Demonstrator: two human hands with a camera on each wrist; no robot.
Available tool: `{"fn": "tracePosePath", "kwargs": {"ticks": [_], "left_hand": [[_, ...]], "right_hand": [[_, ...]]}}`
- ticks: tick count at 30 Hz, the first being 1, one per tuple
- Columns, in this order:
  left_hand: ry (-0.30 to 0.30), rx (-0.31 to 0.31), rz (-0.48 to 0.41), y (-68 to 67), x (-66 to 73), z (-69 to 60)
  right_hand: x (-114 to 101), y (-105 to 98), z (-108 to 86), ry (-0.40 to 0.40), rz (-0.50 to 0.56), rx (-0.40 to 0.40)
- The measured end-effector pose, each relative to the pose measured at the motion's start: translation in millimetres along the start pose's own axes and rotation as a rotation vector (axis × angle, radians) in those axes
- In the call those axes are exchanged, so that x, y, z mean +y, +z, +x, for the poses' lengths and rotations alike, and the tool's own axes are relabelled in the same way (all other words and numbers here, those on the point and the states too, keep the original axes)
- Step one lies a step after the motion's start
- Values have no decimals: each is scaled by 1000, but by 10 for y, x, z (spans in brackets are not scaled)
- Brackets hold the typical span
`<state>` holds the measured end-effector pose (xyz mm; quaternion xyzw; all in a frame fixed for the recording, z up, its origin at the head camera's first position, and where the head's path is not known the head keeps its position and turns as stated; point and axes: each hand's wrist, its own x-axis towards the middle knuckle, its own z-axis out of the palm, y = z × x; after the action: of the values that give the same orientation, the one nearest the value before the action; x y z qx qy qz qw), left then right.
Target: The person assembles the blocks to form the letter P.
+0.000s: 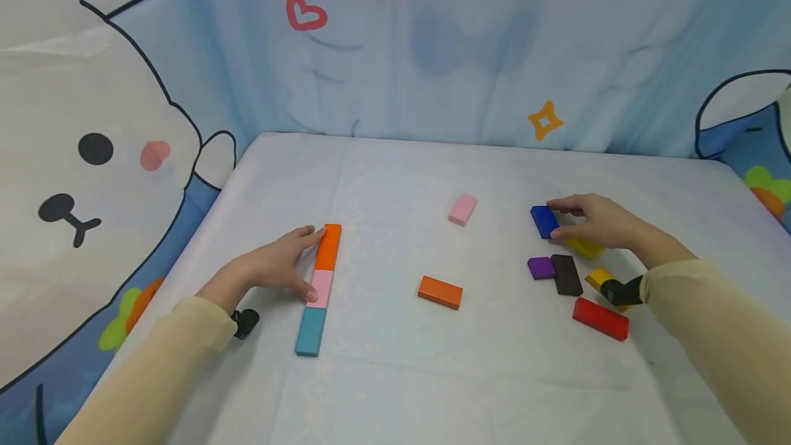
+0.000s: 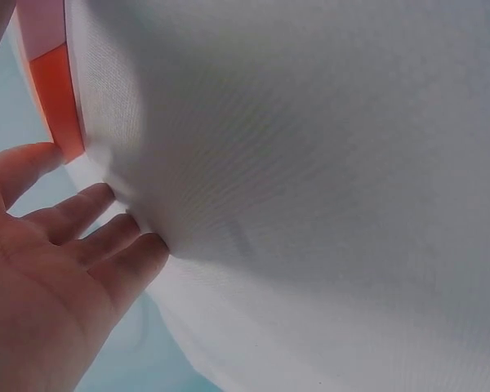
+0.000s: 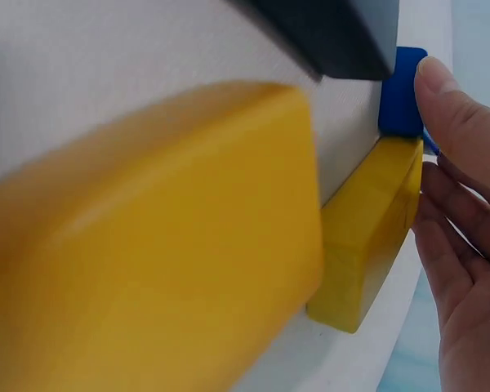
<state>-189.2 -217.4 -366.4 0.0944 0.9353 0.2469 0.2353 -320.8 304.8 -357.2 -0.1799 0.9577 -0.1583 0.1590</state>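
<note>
My left hand (image 1: 272, 266) lies along the left side of a row of flat blocks. Its index fingertip touches the orange block (image 1: 329, 246) at the row's far end, and its thumb rests at the pink block (image 1: 321, 287); a teal block (image 1: 310, 332) forms the near end. In the left wrist view, that hand's other fingers (image 2: 106, 237) are extended and hold nothing. Over on the right, my right hand (image 1: 596, 222) pinches a blue block (image 1: 544, 221) between thumb and index finger. A yellow block (image 3: 376, 233) sits beside the blue one, partly under this hand in the head view.
Near the right wrist lie a purple block (image 1: 541, 268), a dark brown block (image 1: 566, 275), another yellow block (image 1: 601, 277) and a red block (image 1: 601, 319). Mid-table are a small pink block (image 1: 462, 209) and an orange block (image 1: 440, 292). A printed curtain (image 1: 383, 53) hangs behind.
</note>
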Motion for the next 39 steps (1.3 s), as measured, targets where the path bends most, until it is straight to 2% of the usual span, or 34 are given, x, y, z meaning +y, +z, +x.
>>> {"fn": "tracePosePath", "kwargs": {"ticks": [10, 16, 21, 29, 39], "left_hand": [[-6, 1, -2, -5, 7, -12], [-2, 7, 12, -6, 13, -11], [-1, 7, 9, -4, 12, -11], [2, 2, 5, -7, 27, -18], [-2, 2, 9, -7, 36, -18]], "right_hand": [[44, -35, 23, -28, -27, -5], [-7, -35, 47, -10, -26, -2], [-114, 10, 73, -13, -33, 2], [-379, 123, 62, -68, -42, 9], [-684, 224, 7, -70, -51, -17]]}}
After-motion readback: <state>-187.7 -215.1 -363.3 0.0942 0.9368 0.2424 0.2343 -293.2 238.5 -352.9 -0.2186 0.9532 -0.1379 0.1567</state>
